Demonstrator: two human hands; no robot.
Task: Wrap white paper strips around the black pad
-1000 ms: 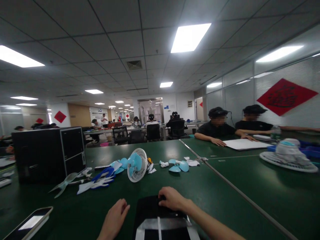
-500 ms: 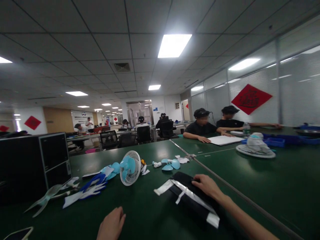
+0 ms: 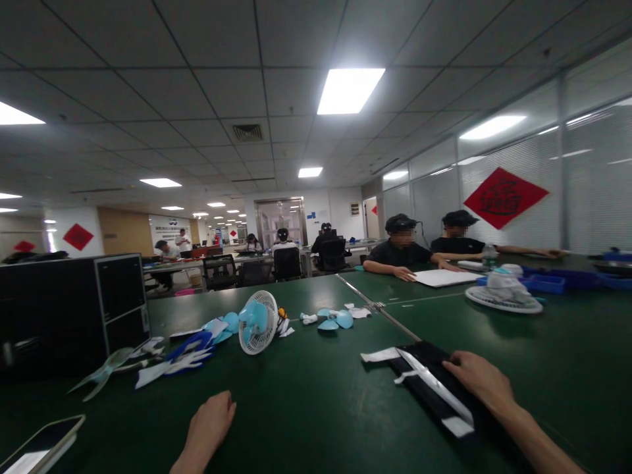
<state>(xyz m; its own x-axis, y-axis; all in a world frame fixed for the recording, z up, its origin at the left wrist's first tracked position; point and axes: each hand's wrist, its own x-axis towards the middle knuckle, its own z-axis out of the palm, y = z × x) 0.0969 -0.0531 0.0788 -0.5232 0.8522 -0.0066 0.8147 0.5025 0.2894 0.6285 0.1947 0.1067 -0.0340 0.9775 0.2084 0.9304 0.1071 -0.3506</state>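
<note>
My right hand [image 3: 482, 378] has its fingers curled over the far right side of a flat black pouch-like thing [image 3: 425, 395]. Strips of silvery-white tape run along and across this thing, and their ends stick out past its edges. It lies tilted on the green tabletop, over the seam on the right. Low in the view, my left hand [image 3: 210, 421] rests near the table surface with its fingers folded in, and nothing shows in it. A phone [image 3: 47, 444] in a pale case is left of that hand, partly cut off by the frame.
Ahead stand a small white fan cage with blue blades [image 3: 258, 322], loose blue blades [image 3: 336, 320] and blue-and-white gloves [image 3: 180, 362]. A black computer case [image 3: 123, 299] borders the left. Across the table, two people sit by a white board [image 3: 447, 278]; a white fan part [image 3: 503, 301] lies closer.
My right hand and the black taped thing have shifted right across the table. My left hand has moved slightly left. More of the phone shows as the view has turned a little.
</note>
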